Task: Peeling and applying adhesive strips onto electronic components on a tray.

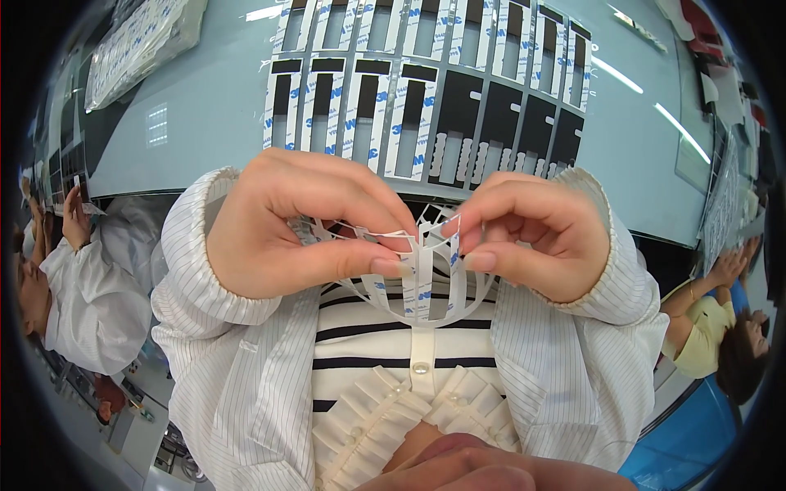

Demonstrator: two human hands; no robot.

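Upper ends of white backing strips hidden behind fingertips of left hand and right hand.

White-backed adhesive label strips with black rectangles in rows on bench, clear bag of white sheets far left, cut white label liner between fingers

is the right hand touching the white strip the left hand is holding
Touching. The head view shows the right hand pinching the thin white strip between thumb and forefinger, while the left hand pinches the same strip beside it, with no gap visible.
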